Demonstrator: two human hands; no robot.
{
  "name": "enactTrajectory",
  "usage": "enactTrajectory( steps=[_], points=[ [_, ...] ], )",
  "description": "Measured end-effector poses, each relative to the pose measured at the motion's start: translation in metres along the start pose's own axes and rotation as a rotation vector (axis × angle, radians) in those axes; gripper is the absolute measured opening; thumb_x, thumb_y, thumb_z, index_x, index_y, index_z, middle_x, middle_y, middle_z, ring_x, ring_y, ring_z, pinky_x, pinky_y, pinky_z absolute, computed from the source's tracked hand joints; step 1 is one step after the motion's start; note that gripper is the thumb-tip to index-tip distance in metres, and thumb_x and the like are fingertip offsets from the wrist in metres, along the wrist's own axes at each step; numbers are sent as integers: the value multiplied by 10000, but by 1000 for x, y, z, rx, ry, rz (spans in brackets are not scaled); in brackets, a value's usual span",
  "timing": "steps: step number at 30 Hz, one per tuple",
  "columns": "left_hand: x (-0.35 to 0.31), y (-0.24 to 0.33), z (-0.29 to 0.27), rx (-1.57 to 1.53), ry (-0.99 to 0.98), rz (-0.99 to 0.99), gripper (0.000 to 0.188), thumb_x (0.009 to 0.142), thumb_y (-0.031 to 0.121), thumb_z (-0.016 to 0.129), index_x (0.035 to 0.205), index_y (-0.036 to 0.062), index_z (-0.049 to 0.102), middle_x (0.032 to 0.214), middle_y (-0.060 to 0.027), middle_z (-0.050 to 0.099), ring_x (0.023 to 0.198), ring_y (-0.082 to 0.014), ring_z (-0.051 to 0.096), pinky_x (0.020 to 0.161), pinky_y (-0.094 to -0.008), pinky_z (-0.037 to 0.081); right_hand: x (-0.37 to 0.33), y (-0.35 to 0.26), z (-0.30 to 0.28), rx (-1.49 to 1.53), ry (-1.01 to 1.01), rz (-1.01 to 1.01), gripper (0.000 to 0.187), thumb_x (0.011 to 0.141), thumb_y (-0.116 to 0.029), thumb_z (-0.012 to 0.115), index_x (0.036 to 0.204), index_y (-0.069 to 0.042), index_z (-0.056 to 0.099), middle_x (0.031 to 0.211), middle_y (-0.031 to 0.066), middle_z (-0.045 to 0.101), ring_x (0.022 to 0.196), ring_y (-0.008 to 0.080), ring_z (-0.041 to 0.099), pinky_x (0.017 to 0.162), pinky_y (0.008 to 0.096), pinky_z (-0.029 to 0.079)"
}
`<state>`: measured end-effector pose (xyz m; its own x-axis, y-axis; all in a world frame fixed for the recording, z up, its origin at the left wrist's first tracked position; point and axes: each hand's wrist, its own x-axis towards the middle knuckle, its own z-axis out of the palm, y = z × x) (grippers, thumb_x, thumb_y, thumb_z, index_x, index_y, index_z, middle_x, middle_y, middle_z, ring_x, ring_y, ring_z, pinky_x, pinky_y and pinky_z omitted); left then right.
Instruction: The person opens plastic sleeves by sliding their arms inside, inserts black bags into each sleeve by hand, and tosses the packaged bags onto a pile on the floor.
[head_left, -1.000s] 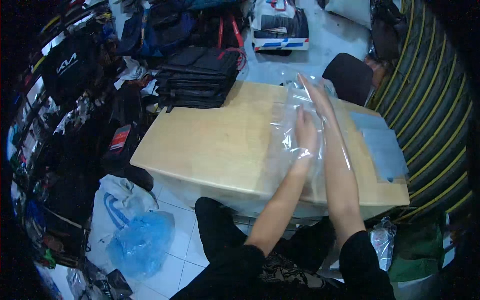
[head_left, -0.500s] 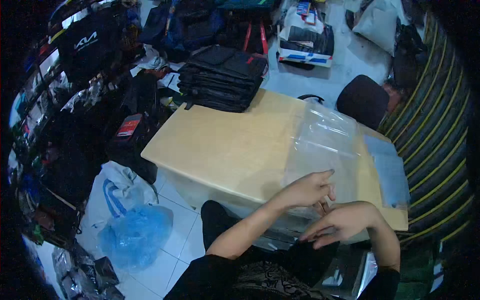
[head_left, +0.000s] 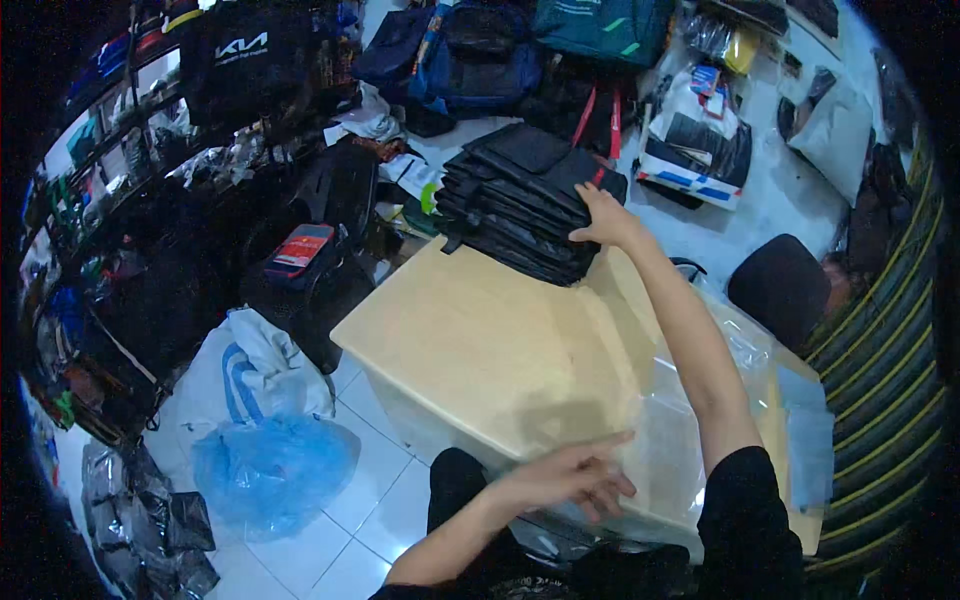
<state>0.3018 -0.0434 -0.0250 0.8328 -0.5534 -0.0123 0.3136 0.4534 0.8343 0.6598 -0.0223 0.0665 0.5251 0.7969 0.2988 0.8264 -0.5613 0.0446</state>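
Observation:
My right hand (head_left: 607, 215) reaches across the table (head_left: 480, 355) to a stack of flat black bags (head_left: 520, 215) at its far edge. Its fingers are spread against the right side of the upper bags, thumb apart from the other fingers. Over the table's near edge hovers my left hand (head_left: 575, 475), fingers apart and a little smeared by motion, holding nothing. Transparent plastic sheets (head_left: 665, 425) lie on the right part of the tabletop, partly hidden beneath my right forearm.
A blue plastic bag (head_left: 270, 470) and a white sack (head_left: 250, 370) lie on the floor at left. A dark round-cornered seat (head_left: 780, 285) stands beyond the table's right side. Coiled black-and-yellow material (head_left: 880, 390) borders the right. An open box (head_left: 695, 165) sits behind the stack.
My right hand has gone from beside the left hand, near the table's front edge, out to the bag stack. The left hand has shifted slightly left and down. The view has shifted too.

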Motion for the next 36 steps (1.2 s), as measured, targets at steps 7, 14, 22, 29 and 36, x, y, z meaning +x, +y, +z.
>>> enactTrajectory(
  steps=[7,14,22,29,36],
  points=[
    [23,66,-92,-17,562,428,507,931,258,509,1354,22,357,1106,-183,600,865,-251,656,707,-328,544,-21,7,-16,-134,71,-39,620,745,-127,603,1319,2,409,1281,240,493,1060,369,571,908,427,483],
    [66,155,-130,-359,913,854,727,811,289,692,1357,20,295,1183,-121,507,1049,-286,531,847,-448,487,-129,-97,-31,-241,86,-17,503,779,-110,561,1266,-34,462,1240,231,497,1072,370,552,741,460,539],
    [-10,90,-151,-13,993,1130,649,680,-59,701,1268,14,435,1167,-127,572,1060,-268,560,916,-382,464,-175,-108,-68,550,205,177,625,741,-404,733,1206,-30,549,1032,176,633,931,274,641,757,368,505],
    [-155,48,-96,237,984,1131,738,606,22,749,1270,-13,429,1151,-151,578,1001,-293,593,929,-393,443,-193,-134,-85,1366,-334,-139,942,647,-239,824,1374,40,294,1321,139,465,1230,224,432,1069,345,296],
    [-194,11,-33,317,1347,911,632,684,23,727,1238,-54,434,1127,-159,571,989,-266,581,882,-366,459,-247,-197,-63,1522,-118,-24,560,815,-174,644,1277,44,413,1176,130,565,1075,209,538,942,338,420]
  ],
)
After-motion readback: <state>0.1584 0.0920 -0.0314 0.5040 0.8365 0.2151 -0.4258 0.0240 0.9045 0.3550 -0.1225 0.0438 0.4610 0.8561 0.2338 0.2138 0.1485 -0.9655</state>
